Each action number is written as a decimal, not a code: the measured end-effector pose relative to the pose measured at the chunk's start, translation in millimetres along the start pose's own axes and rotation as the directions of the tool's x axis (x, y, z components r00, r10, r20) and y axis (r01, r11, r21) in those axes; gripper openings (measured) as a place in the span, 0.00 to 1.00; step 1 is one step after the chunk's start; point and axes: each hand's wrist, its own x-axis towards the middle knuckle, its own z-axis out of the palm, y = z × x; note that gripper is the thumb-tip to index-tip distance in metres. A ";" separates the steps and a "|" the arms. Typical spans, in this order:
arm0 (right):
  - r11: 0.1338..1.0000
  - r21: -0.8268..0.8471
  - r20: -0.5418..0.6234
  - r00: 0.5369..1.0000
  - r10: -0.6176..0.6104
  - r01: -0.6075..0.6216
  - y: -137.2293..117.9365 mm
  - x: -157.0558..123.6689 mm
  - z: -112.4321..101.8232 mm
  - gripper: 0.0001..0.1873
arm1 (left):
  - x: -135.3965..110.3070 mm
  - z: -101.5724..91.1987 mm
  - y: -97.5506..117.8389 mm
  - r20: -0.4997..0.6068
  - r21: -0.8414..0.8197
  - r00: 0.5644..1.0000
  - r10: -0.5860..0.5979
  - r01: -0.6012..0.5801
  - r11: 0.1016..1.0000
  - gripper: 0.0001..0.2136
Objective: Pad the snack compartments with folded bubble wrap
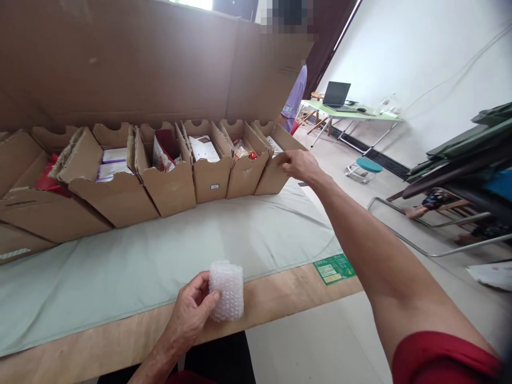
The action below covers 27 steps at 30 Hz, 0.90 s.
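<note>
My left hand (192,304) is closed around a bubble-wrapped bundle (226,293) near the table's front edge; what lies inside the wrap cannot be made out. At the far right of a row of cardboard bins, my right hand (300,164) reaches to the rim of the last bin (276,178). Its fingertips dip over that rim and are partly hidden, so whether they grip anything does not show. White printed items (273,144) are inside this bin. The neighbouring bin (247,173) holds small packets with red parts (252,155).
Further bins hold a white card (204,148), a dark red pouch (164,149), white-and-purple boxes (114,164) and red packets (50,173). A tall cardboard panel (160,64) stands behind them. A green printed sheet (334,269) lies at the table edge. Behind the panel stands a person (296,93).
</note>
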 end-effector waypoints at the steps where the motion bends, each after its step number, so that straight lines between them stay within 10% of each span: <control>1: 1.000 -0.024 0.011 1.000 -0.004 0.004 0.3 2.0 0.9 0.12 | 0.7 -0.6 -0.6 0.007 0.002 1.000 -0.001 0.001 1.000 0.19; 9: 0.985 -0.172 -0.077 0.997 -0.020 0.006 8.6 -117.3 1.4 0.11 | 0.4 -2.1 8.2 0.106 0.022 0.994 -0.001 -0.001 1.000 0.18; 17: 0.954 0.188 -0.185 0.962 -0.198 0.233 -28.5 -278.8 -23.4 0.13 | -9.5 -6.8 11.3 0.108 0.025 0.994 -0.014 0.011 1.000 0.20; 21: 0.901 0.359 -0.190 0.964 -0.187 0.246 -34.7 -301.8 -52.6 0.28 | -27.0 -6.2 28.3 0.235 0.141 0.972 0.007 -0.041 0.989 0.18; 27: 0.809 0.555 0.222 0.903 -0.367 0.192 -52.7 -300.3 -58.1 0.48 | -39.2 35.4 74.3 0.411 0.295 0.818 0.401 -0.536 0.791 0.11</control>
